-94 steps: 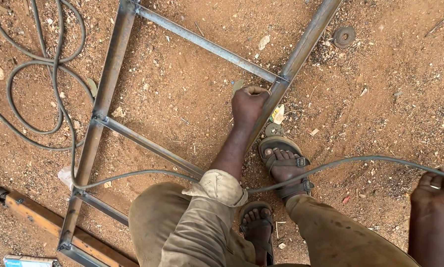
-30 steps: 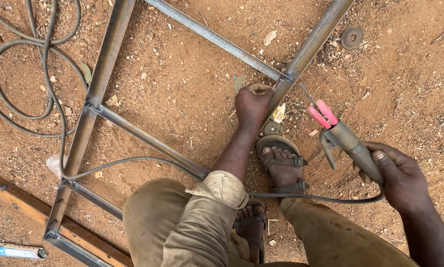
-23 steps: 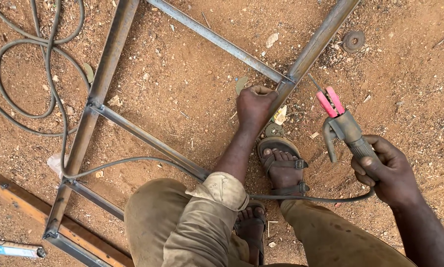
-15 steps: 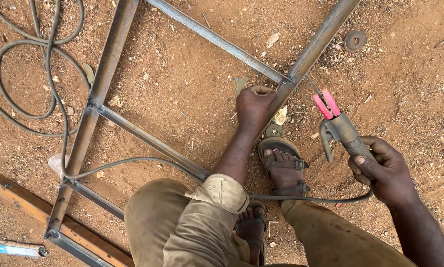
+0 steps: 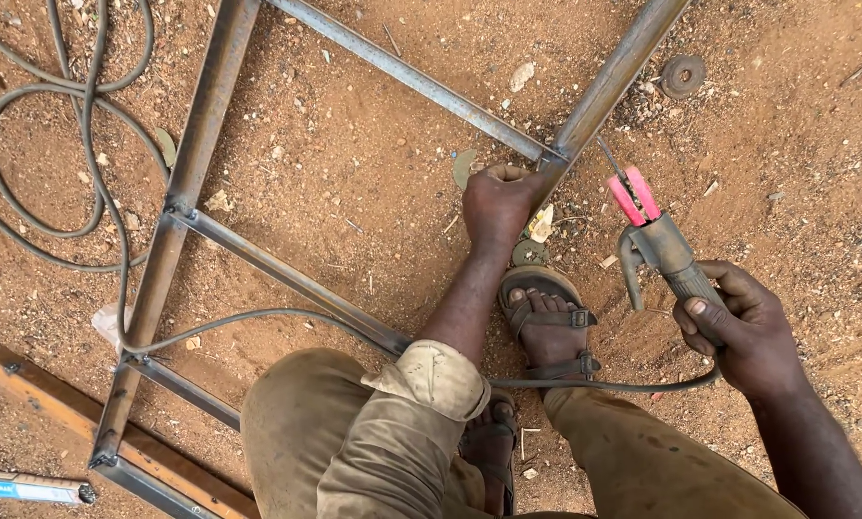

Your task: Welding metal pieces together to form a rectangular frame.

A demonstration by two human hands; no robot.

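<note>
A person squats on red dirt over a big metal frame (image 5: 200,183) made of long grey bars. The left hand (image 5: 500,202) sits on the frame's right bar, just below the corner where a cross bar (image 5: 421,82) meets it, and its fingers are curled tight around that bar. The right hand (image 5: 743,327) is out to the right of the frame, apart from it, and its fingers are wrapped tight around the handle of a welding holder (image 5: 657,245). The holder has pink jaws at its top, and they pinch a thin rod (image 5: 609,159) that points up toward the same corner of the frame; the rod's tip is very near the bar, but I cannot tell if it touches. A grey cable (image 5: 604,386) runs from the bottom of the holder back under the person's legs and goes on across the frame to loops of cable (image 5: 47,154) lying on the dirt left of the frame. A foot in a brown sandal (image 5: 546,322) is planted just below the left hand, beside the frame's right bar. A small round disc (image 5: 683,75) lies on the dirt to the right of the frame's top corner. An orange bar (image 5: 85,423) lies slanted under the frame's lower left end.
</note>
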